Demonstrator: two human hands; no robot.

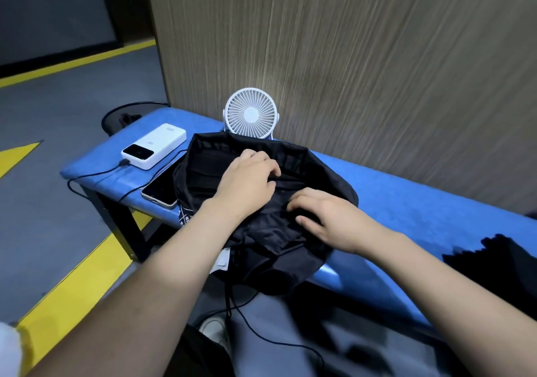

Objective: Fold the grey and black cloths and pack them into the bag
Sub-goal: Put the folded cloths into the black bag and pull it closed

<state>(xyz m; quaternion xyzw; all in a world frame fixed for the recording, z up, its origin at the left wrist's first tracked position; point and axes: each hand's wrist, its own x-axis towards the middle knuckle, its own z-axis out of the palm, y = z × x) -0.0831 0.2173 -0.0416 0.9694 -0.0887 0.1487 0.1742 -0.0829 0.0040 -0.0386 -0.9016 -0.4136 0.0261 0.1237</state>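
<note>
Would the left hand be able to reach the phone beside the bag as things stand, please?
Probably yes. The left hand rests on dark cloth in the open bag; the phone lies face up just left of it on the blue bench, uncovered.

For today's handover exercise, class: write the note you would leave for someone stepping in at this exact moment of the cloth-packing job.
Left hand: palm down inside the open black bag, pressing dark cloth; no closed grip that I can see.
Right hand: flat on the same cloth at the bag's near edge.
The bag sits on the blue bench, in front of the fan.
Done: dark cloth is going into the bag.
Left: another dark cloth lies on the bench to the right. I cannot tell grey from black here.
</note>
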